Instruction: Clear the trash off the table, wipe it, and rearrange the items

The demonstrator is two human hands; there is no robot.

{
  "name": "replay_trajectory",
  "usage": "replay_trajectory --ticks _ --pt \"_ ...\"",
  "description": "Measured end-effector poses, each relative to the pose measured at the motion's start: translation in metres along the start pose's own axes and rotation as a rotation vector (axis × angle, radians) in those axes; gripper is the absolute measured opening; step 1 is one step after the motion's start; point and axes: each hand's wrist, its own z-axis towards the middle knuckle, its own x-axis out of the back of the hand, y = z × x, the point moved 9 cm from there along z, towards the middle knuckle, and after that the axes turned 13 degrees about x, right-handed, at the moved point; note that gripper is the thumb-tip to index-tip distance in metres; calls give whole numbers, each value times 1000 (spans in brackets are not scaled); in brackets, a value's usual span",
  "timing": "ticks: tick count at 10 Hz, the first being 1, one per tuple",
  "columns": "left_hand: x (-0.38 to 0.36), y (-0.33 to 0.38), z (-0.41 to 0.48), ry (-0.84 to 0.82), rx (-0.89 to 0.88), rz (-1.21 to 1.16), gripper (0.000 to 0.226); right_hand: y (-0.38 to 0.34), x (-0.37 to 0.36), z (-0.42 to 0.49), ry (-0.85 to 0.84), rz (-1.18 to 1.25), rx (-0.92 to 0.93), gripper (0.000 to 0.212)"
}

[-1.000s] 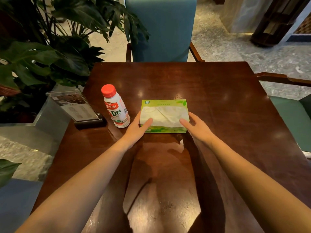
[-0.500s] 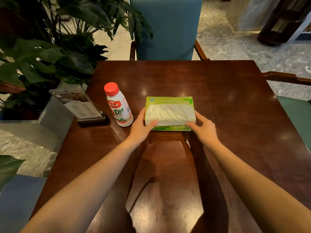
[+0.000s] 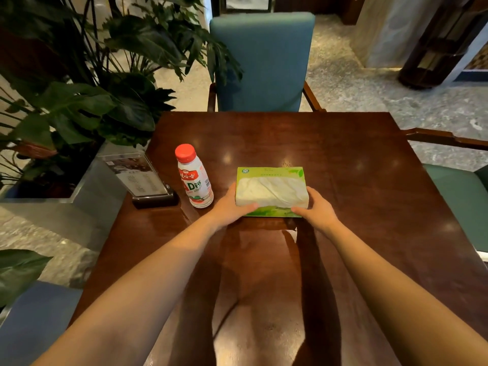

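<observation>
A green tissue pack (image 3: 272, 191) with white tissue showing on top lies at the middle of the dark wooden table (image 3: 356, 196). My left hand (image 3: 229, 207) grips its left end, thumb on the near top edge. My right hand (image 3: 315, 209) grips its right end the same way. A white drink bottle (image 3: 194, 180) with a red cap stands upright just left of the pack, a little apart from my left hand. A clear acrylic menu stand (image 3: 142, 178) on a black base sits at the table's left edge.
A blue upholstered chair (image 3: 260, 62) faces me across the table. A green-seated chair (image 3: 462, 202) stands at the right. A large leafy plant (image 3: 87, 101) in a metal planter crowds the table's left side. Stone floor surrounds the table.
Both hands have closed in from the pack's near corners onto its two ends. The pack has shifted slightly away from me, and my head has lifted to show more of the far chair.
</observation>
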Motion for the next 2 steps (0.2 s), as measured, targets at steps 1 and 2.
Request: replay_trajectory --ticks 1,2 --pt "7 21 -25 -79 16 191 79 -10 3 -2 -138 -51 -122 77" --pt "15 35 -48 -149 77 395 65 -25 2 -20 -389 -127 -257 55"
